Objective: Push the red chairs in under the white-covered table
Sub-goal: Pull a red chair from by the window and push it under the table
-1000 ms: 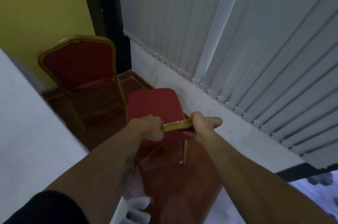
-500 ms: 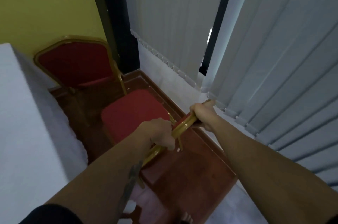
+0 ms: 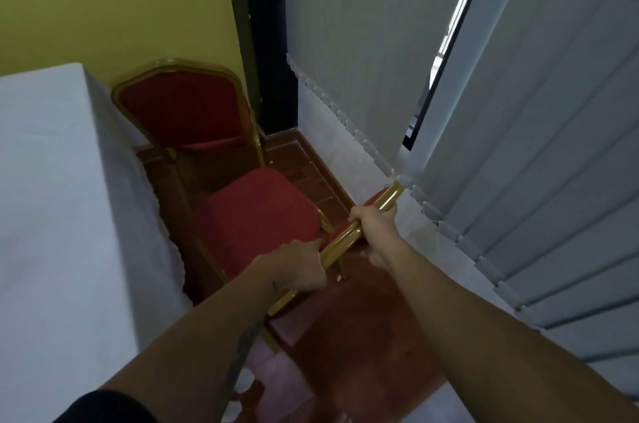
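The white-covered desk [image 3: 52,198] is filling the left side, its cloth hanging to the floor. A far red chair [image 3: 183,111] is standing at its corner. The near red chair [image 3: 256,215] is sitting angled just beside the cloth, not yet under. The left hand [image 3: 297,267] and right hand [image 3: 373,225] are both clenching its gold top rail [image 3: 345,239], fingers wrapped round. Pushing evenly through both hands, squaring the seat toward the desk, should be keeping the legs from snagging the cloth.

no words to read, no numbers, no labels, no signs on anything here
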